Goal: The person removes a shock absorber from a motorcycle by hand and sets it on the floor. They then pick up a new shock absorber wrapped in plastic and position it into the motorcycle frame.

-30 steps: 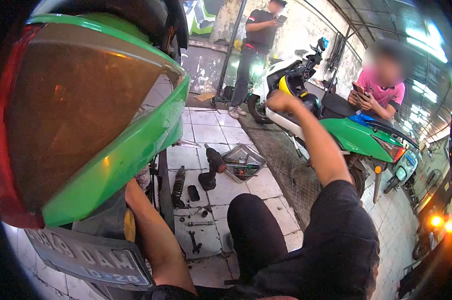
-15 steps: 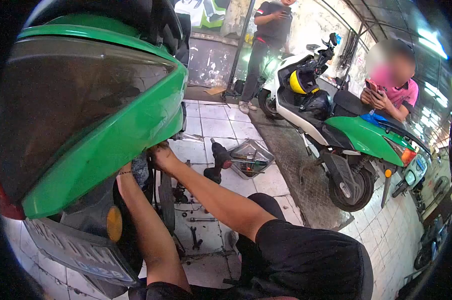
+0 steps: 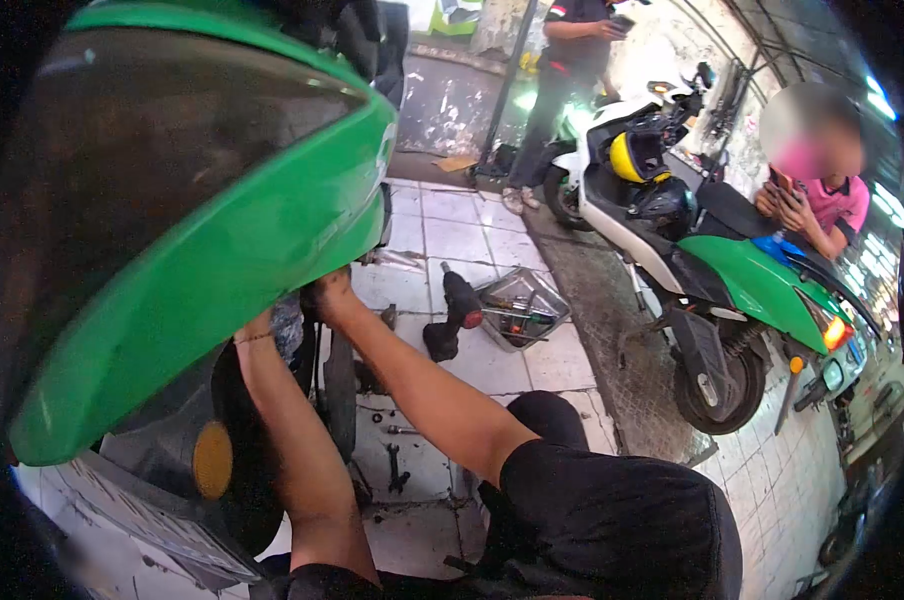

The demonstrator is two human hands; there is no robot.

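Reaching up under the green tail panel [image 3: 222,270] of the scooter, both hands work where the bodywork meets the rear wheel [image 3: 337,390]. The right hand [image 3: 327,295] is pressed against the panel's lower edge, fingers curled under it, though whether it grips a fastener I cannot tell. The left hand [image 3: 257,325] is mostly hidden behind the panel, so its state cannot be read either. Since neither hand is in plain sight of its owner, the job looks best done by feel, slowly, one hand steadying the panel while the other works. On the tiled floor [image 3: 452,235] just beyond lie a cordless driver [image 3: 452,315], a metal tray [image 3: 522,305] of tools and a wrench [image 3: 394,468], all within an arm's stretch. Another green scooter [image 3: 762,285] stands well apart, a person in pink [image 3: 832,200] leaning on it.
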